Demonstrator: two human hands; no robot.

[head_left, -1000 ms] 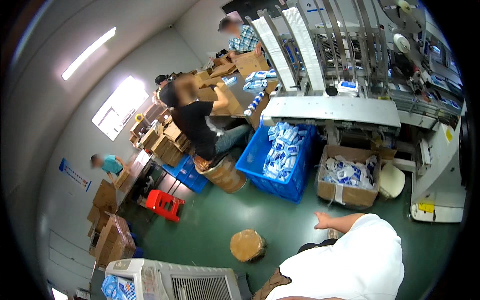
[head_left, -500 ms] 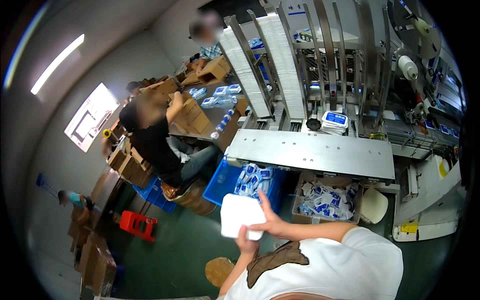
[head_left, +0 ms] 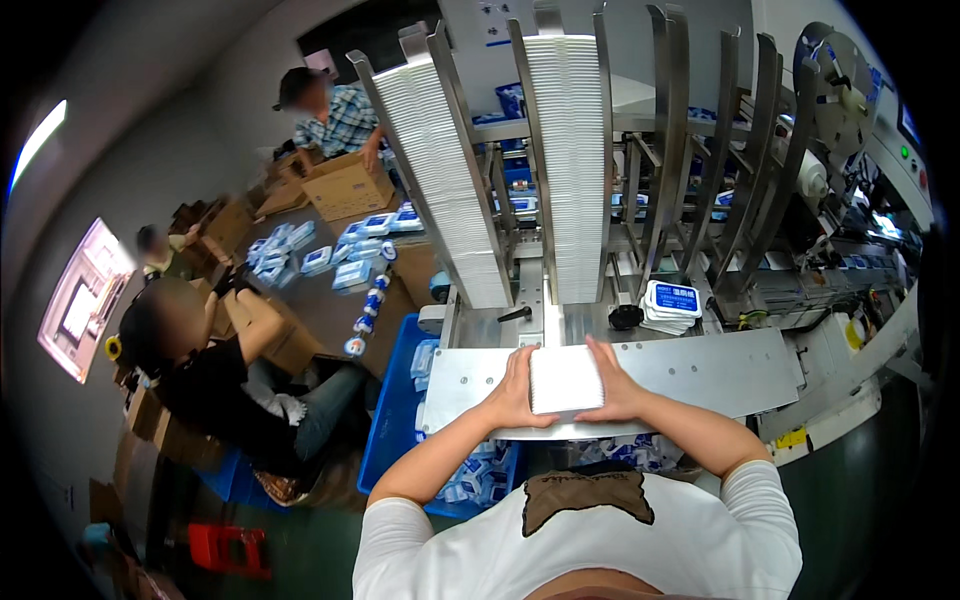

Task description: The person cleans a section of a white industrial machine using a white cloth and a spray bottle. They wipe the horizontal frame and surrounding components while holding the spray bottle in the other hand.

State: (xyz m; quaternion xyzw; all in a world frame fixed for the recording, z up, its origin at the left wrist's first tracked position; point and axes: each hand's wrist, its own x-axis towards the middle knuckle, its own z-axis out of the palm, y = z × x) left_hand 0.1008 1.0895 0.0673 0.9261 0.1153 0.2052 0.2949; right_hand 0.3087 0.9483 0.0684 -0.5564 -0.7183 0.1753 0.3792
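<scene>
A block-shaped stack of thin white pieces (head_left: 567, 380) is held between my two hands over the long metal plate (head_left: 710, 372). My left hand (head_left: 514, 390) is pressed on its left side, and my right hand (head_left: 618, 385) grips the opposite side. Whether the stack rests on the plate I cannot tell. Just beyond the plate rise two upright metal racks, each filled with white pieces: a leaning left column (head_left: 440, 180) and a straighter right column (head_left: 568, 170). A short pile of blue-and-white labelled pieces (head_left: 670, 305) lies beside a black knob (head_left: 626, 317).
Below the plate on the left stands a blue bin (head_left: 385, 430) with blue-and-white packets. A seated person in black (head_left: 205, 385) and a person in a checked shirt (head_left: 340, 125) handle cardboard boxes (head_left: 348, 187) at a table. Machinery with more upright rails (head_left: 668, 130) extends right.
My hands have carried the white stack from low in front of me up over the metal plate, and now hold it from both sides. My view has turned toward the racks.
</scene>
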